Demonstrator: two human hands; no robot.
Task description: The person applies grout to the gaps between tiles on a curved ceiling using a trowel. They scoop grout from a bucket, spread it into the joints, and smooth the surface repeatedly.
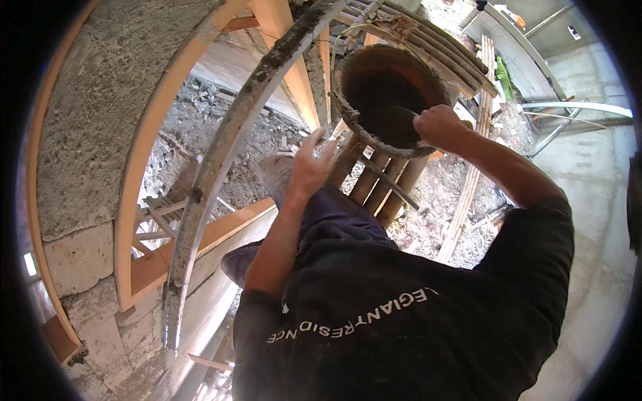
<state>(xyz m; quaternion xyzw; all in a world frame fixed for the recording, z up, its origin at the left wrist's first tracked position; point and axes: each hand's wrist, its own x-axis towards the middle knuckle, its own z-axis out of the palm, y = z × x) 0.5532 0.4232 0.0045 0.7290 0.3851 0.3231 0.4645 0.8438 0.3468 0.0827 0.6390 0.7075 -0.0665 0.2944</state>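
A round bucket point(428, 75) with a mortar-crusted rim stands ahead of me on bamboo poles, holding dark wet mortar point(381, 100). My right hand point(441, 127) is closed round the handle of a trowel point(406, 111) at the bucket's right side. The trowel's blade is mostly lost in the dark inside. My left hand point(313, 164) is off the bucket's near left side, fingers stretched apart, holding nothing. Between that hand and the bucket, the exact gap is hard to judge.
Bamboo poles point(374, 180) form a platform below the bucket, with more poles point(441, 50) behind it. A long mortar-stained straightedge point(231, 134) slants across the left, beside orange wooden frames point(144, 147) and a rough wall point(100, 127). Rubble point(194, 120) lies below. A grey wall point(582, 187) rises at right.
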